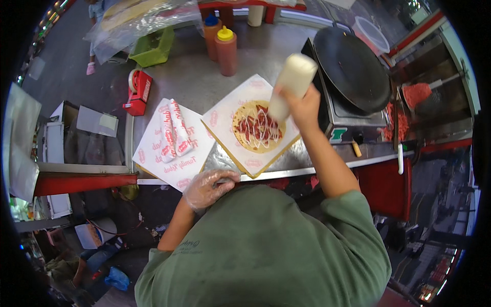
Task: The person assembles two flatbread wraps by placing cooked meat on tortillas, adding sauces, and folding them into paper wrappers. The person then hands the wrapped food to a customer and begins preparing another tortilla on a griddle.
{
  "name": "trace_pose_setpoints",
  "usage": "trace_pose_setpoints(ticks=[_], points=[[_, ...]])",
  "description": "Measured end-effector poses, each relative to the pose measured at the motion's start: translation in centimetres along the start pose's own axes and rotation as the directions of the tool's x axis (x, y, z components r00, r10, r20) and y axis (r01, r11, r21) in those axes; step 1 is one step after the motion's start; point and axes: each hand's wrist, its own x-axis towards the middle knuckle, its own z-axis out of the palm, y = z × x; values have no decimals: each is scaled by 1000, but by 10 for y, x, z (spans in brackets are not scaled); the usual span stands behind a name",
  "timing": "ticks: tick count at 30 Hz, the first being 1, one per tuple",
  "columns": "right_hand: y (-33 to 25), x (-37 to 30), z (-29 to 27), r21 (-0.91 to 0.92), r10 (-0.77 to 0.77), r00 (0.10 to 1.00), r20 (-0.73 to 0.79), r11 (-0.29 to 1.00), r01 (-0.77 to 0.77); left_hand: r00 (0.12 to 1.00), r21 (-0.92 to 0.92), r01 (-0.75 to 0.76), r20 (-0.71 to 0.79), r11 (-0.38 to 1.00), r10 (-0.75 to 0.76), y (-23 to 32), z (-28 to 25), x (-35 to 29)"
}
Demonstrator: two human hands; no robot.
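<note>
My right hand (305,105) grips a white squeeze bottle (297,71), blurred by motion and tilted with its lower end over a round flatbread (259,146). Reddish shaved meat (250,126) lies across the bread under zigzag lines of white sauce. Printed wrapping paper (225,111) is beneath the bread. At the counter's front edge, my left hand (209,188) wears a clear plastic glove; its fingers are loosely bent, thumb apart, with nothing seen in them. Just beyond it, two paper-wrapped rolls (175,128) rest on another stack of printed paper (197,146).
Two squeeze bottles (226,53) with yellow and blue caps stand at the back. A red tape dispenser (138,93) and a green basket (152,48) are left. To the right are a black round pan (352,69), a white-handled knife (400,158) and a meat spit (417,94).
</note>
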Motion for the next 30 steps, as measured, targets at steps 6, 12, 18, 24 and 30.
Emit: trace_pose_setpoints(ticks=[6, 12, 18, 24, 30], points=[[-10, -30, -14, -100, -141, 989, 32, 985, 144, 966, -394, 244, 176, 886, -188, 11, 50, 44], [7, -47, -20, 37, 11, 1000, -4, 999, -11, 905, -932, 352, 361, -82, -226, 16, 108, 102], [-41, -90, -131, -128, -593, 654, 469, 688, 715, 974, -966, -65, -116, 249, -196, 16, 50, 136], [4, 17, -403, -863, -478, 821, -312, 505, -34, 588, -129, -100, -808, 987, -46, -32, -72, 221], [50, 67, -469, -966, 75, 996, 43, 257, 22, 344, 584, 452, -811, 674, 473, -87, -105, 256]])
